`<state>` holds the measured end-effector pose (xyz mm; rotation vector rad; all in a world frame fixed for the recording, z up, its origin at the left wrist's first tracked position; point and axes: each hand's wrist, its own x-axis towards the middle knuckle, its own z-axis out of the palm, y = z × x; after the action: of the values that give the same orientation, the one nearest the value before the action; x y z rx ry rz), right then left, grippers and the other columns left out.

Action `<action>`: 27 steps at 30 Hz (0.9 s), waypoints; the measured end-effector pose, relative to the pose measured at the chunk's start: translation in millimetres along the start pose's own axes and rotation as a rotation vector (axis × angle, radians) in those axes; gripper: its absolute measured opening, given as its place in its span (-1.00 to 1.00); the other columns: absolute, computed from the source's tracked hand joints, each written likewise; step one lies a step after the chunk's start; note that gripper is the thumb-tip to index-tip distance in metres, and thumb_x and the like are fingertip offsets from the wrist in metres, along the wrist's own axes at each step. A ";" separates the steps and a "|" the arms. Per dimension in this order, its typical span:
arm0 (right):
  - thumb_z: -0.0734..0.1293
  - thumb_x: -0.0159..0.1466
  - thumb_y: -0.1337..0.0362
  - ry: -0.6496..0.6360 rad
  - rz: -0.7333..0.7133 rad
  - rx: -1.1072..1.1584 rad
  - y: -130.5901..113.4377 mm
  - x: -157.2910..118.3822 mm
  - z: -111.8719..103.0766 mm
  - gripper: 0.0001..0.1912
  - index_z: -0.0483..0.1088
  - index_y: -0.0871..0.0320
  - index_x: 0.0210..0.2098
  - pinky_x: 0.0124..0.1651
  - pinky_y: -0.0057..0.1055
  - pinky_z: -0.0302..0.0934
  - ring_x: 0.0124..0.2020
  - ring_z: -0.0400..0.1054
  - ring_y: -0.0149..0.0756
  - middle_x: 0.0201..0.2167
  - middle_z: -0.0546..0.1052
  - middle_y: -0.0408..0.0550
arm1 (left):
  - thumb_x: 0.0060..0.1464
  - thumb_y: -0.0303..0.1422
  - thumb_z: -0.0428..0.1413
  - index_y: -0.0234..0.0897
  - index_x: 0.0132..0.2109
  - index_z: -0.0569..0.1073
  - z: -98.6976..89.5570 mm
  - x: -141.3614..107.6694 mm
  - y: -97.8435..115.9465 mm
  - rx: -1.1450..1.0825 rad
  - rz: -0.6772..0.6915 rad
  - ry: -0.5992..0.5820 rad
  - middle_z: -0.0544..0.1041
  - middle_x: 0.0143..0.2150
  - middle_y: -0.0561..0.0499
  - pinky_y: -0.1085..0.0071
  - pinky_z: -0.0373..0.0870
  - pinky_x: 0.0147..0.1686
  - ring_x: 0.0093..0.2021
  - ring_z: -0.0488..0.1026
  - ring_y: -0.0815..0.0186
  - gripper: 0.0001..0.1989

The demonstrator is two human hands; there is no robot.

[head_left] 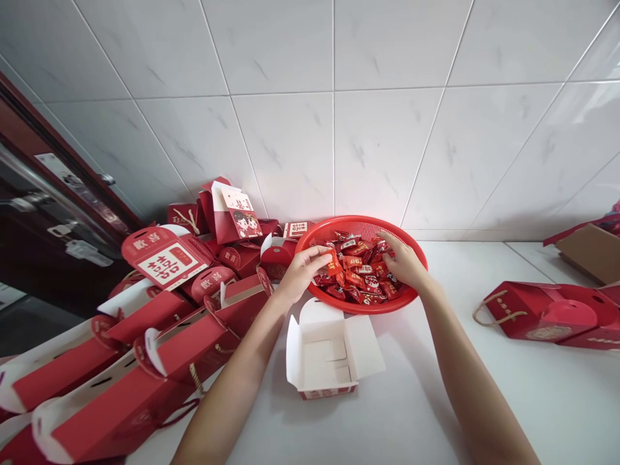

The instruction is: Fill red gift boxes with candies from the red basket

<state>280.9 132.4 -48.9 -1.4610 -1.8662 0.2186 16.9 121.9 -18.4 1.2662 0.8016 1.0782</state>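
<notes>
A red plastic basket [361,221] holds many small wrapped candies [368,282] in red and silver. My left hand [306,270] is at the basket's left side, with thumb and fingers pinched on a red-wrapped candy [334,263]. Over the right side of the same basket, my right hand [405,259] reaches down to the candies, thumb and forefinger apart; its other fingers are partly hidden. Below the basket stands a small red box [327,392] with a white inside, its flaps folded out and nothing visible in it.
Many red gift boxes [194,352] with rope handles crowd the left side, some with open tops. Closed red boxes [547,313] stand at the right, near a brown cardboard piece [588,252]. A tiled wall [378,148] rises behind, and a dark door [53,194] is at the left.
</notes>
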 end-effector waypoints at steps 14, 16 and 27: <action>0.30 0.20 0.40 0.024 -0.065 0.030 -34.3 -0.2 -6.1 -0.85 0.50 0.05 -0.39 0.10 0.05 0.32 0.03 0.47 0.06 -0.08 0.64 0.03 | -0.10 -0.19 0.40 -0.28 -0.24 0.63 -0.4 0.9 -0.5 0.010 0.017 -0.023 0.51 -0.37 0.09 0.42 0.39 -0.25 -0.34 0.40 0.39 -0.69; 0.28 0.27 0.32 0.110 -0.029 0.111 -37.3 -0.8 -11.1 -0.88 0.44 0.05 -0.36 0.01 -0.04 0.36 -0.08 0.51 -0.01 -0.21 0.64 0.00 | -0.10 -0.18 0.39 -0.28 -0.24 0.63 -0.5 1.3 -1.1 0.009 0.014 -0.030 0.52 -0.35 0.08 0.41 0.39 -0.23 -0.32 0.41 0.38 -0.69; 0.43 0.22 0.08 0.252 0.147 0.589 -58.4 -8.3 -34.6 -0.77 0.41 0.10 -0.36 -0.42 -0.39 0.23 -0.49 0.36 -0.33 -0.51 0.53 -0.13 | -0.04 -0.20 0.37 -0.25 -0.03 0.55 -3.1 -0.3 -3.8 0.052 0.000 0.013 0.46 -0.39 0.12 0.43 0.35 -0.27 -0.34 0.38 0.38 -0.57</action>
<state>258.9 95.0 3.9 -1.1477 -1.3379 0.5738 14.6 122.7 -22.6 1.3036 0.8439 1.0730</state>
